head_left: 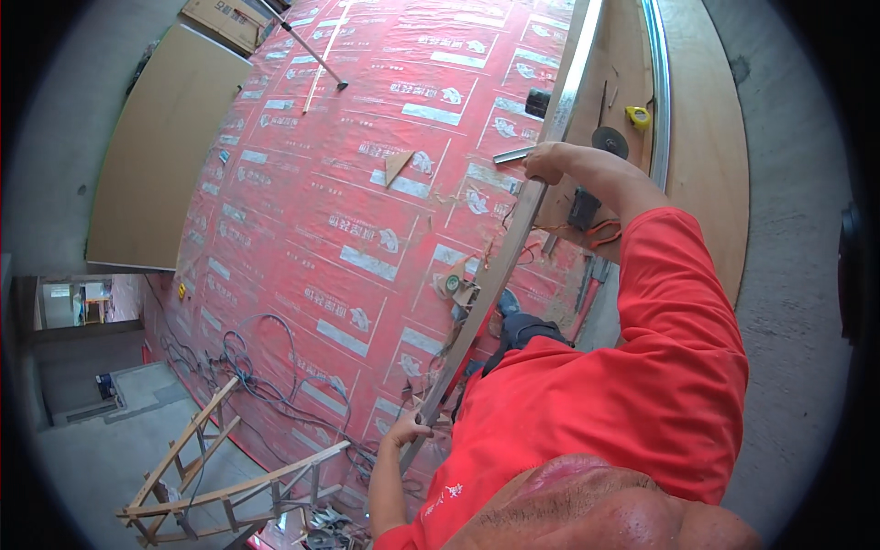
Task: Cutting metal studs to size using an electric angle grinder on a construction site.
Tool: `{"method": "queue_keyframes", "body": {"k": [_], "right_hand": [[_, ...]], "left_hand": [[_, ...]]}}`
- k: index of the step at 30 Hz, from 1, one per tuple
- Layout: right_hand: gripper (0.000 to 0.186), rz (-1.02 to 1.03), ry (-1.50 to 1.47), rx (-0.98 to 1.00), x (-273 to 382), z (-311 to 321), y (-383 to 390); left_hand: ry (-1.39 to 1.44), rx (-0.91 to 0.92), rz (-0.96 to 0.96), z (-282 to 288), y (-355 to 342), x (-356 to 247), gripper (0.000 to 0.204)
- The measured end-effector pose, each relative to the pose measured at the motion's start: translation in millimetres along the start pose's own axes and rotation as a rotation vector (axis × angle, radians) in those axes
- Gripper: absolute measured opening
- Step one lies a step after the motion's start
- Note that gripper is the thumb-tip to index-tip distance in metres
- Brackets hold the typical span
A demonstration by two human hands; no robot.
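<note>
A long grey metal channel (513, 240) runs diagonally through the view, close in front of my red-sleeved body. My left hand (405, 429) is closed round its lower end. Farther up, my right hand (544, 163) grips the same channel from above, arm bent across a plywood surface. Beside my right fingers a short metal piece (513, 156) sticks out; I cannot tell whether it is held. Near my right forearm lie a black cutting disc (610, 141), a yellow tape measure (639, 116), a black box-shaped tool (582, 209) and orange-handled pliers (605, 233).
Red printed film (367, 293) covers the floor, with a wooden triangle (397, 168) and a tape roll (451, 284) on it. Looped cables (266, 367) and a wooden trestle (229, 493) are at lower left. A large board (165, 151) leans at left. Another metal channel (658, 92) lies on the plywood (710, 156).
</note>
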State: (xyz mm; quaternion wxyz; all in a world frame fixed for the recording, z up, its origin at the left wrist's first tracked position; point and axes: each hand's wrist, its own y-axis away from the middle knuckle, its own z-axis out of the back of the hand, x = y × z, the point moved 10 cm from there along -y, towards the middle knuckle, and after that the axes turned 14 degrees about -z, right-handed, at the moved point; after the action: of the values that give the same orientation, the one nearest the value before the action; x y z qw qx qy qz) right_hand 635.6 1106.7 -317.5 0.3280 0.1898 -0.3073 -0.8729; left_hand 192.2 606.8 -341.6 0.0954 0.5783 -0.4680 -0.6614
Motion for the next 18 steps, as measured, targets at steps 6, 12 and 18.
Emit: {"method": "queue_keyframes", "body": {"k": [6,12,18], "right_hand": [[0.019,-0.009,-0.045,-0.199,-5,4,-4],[0.02,-0.008,-0.034,-0.292,4,3,-15],[0.049,0.023,-0.035,-0.235,6,-1,9]], "left_hand": [[-0.177,-0.101,0.125,8,-23,29,0.086],[-0.418,-0.24,-0.058,6,-36,53,0.087],[-0.526,-0.366,0.058,-14,-28,-14,0.082]]}}
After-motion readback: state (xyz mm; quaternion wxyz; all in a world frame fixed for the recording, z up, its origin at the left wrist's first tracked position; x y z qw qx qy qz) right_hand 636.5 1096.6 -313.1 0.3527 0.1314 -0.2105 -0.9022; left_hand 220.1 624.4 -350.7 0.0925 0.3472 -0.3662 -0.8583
